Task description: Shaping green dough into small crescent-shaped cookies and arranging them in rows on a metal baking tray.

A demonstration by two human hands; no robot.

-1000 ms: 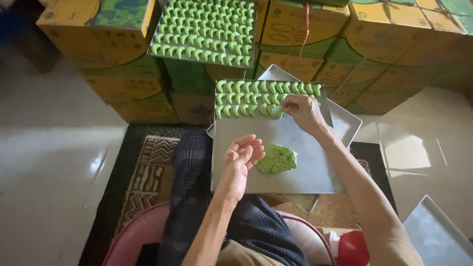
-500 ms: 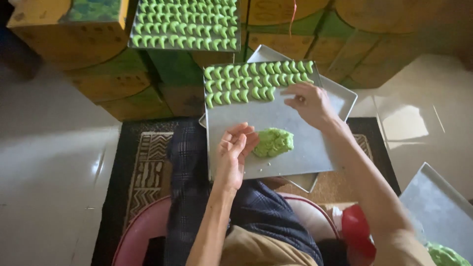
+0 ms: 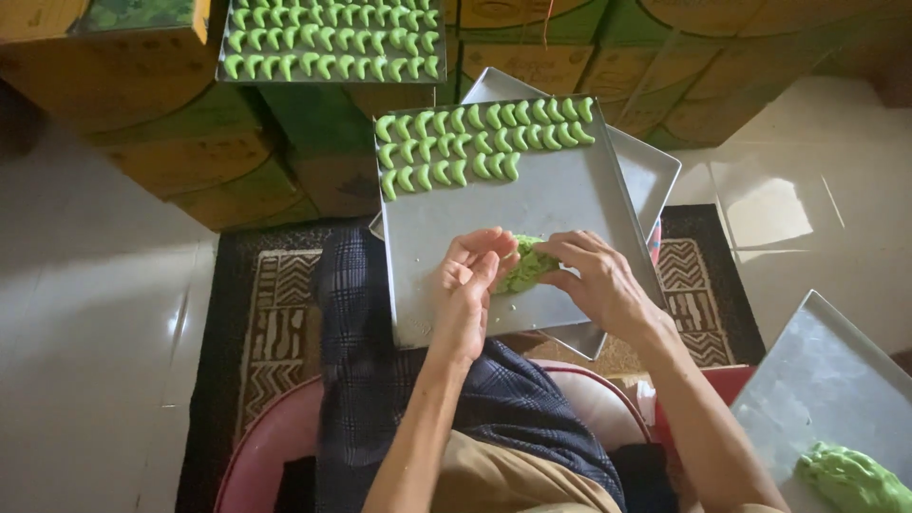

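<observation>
Pinching at the green dough lump on the metal tray, my left hand and right hand curl their fingers on it; I judge it soft and sticky, best nipped at its edge.

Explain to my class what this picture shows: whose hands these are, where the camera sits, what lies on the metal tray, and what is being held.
The camera sits on a seated person's head and looks down, so both bare hands are that person's own. The left hand and right hand both touch a soft green lump of dough lying on a flat grey metal tray over their lap. Across the tray's far end lie rows of small green crescent-shaped dough pieces. A second filled tray rests on stacked yellow-and-green cardboard boxes behind. At lower right, another metal tray carries a larger green dough mass.
</observation>
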